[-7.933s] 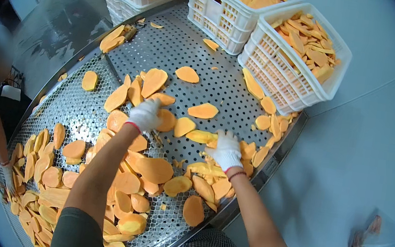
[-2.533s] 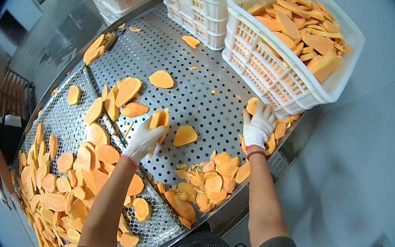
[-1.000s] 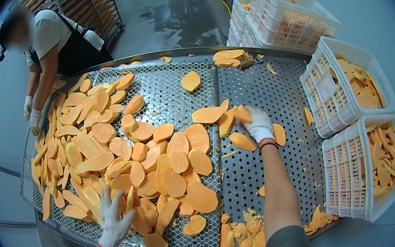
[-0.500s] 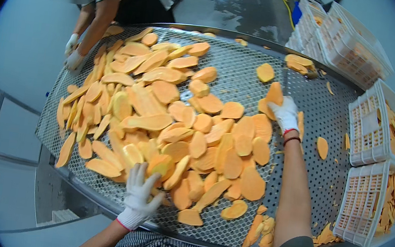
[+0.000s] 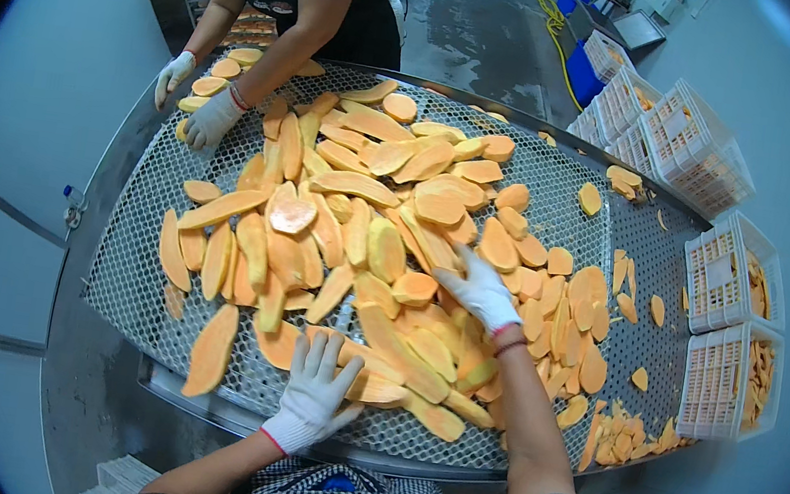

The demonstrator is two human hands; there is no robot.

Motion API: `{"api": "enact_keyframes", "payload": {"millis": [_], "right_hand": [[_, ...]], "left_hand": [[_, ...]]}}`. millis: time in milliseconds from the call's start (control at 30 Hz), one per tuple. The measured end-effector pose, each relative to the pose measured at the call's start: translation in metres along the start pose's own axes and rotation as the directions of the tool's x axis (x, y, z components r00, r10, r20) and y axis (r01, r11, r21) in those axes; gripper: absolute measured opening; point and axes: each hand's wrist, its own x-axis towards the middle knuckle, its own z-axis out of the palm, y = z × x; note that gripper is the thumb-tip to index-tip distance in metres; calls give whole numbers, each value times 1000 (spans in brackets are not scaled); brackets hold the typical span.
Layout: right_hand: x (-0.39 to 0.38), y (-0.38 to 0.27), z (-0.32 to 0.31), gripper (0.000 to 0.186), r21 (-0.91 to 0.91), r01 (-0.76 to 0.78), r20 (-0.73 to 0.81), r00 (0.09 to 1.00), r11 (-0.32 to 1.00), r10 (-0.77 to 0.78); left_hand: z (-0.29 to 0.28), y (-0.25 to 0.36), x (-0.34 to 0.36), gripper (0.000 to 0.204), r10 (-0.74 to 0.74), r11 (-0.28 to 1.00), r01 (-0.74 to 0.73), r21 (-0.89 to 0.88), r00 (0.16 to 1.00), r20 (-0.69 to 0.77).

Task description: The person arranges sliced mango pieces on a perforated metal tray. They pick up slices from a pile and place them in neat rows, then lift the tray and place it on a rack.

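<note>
Orange sweet potato slices (image 5: 287, 257), long and round, lie overlapping across a metal mesh tray (image 5: 137, 251). My left hand (image 5: 313, 397), in a white knit glove with a red cuff edge, rests with fingers spread on slices near the tray's front edge. Further right and farther away, my right hand (image 5: 481, 295), gloved the same way, reaches over the middle of the pile. Its fingers stretch out against the slices, and nothing shows gripped in it. The slices under both palms are partly hidden.
Across the table a co-worker's gloved hand (image 5: 214, 119) touches slices at the far left corner. A perforated metal plate (image 5: 638, 347) with scattered slices and trimmings adjoins the tray. White plastic crates (image 5: 700, 376) of pieces stand at the right. A yellow hose (image 5: 556, 32) lies on the floor.
My right hand has come left from the perforated plate to the pile's middle, no longer holding a slice. Slices lie rearranged; my left hand stays near the front edge. The co-worker's hands have shifted; the view moved.
</note>
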Motion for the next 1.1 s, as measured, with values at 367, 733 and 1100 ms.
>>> {"api": "enact_keyframes", "payload": {"millis": [367,733,1100], "right_hand": [[59,-80,18,38,-653,-138,-131,989,745,69],[-58,-141,86,50,640,-95,252,963,763,-91],[32,-194,263,47,965,-261,260,965,15,25]], "left_hand": [[-9,-77,-58,83,-65,998,65,-7,998,-26],[-37,-149,-97,75,-108,981,111,161,994,-30],[-62,-307,-40,50,261,908,-312,280,943,207]]}}
